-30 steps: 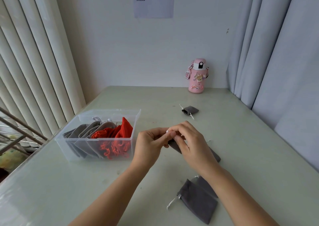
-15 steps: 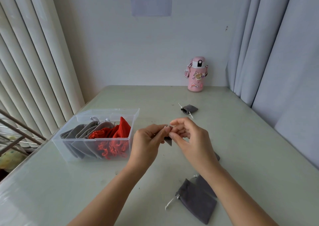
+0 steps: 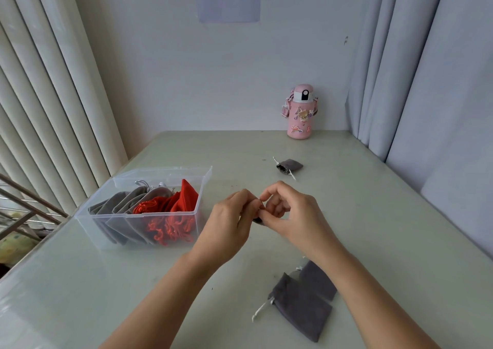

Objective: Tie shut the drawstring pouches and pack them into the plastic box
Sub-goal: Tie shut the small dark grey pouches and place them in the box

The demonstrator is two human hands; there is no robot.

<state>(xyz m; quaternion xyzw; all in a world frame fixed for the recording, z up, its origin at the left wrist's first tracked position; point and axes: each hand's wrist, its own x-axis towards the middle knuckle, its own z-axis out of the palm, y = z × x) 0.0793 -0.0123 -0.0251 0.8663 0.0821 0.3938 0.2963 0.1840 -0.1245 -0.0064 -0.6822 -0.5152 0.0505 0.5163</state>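
My left hand [image 3: 229,223] and my right hand [image 3: 290,215] meet above the table's middle, both pinching a small grey drawstring pouch [image 3: 259,220] that is almost wholly hidden between the fingers. A clear plastic box [image 3: 197,188] stands to the left, holding several grey pouches and red ones. Two grey pouches [image 3: 301,303] lie overlapped on the table near my right forearm, white cords trailing. One more small grey pouch [image 3: 289,166] lies farther back.
A pink water bottle [image 3: 300,112] stands at the table's far edge by the wall. Curtains hang along the right side, vertical blinds along the left. A metal rail shows beyond the table's left edge.
My hands have lifted slightly and drawn closer together. The pouch, which hung visibly below my fingers before, is now nearly covered by them.
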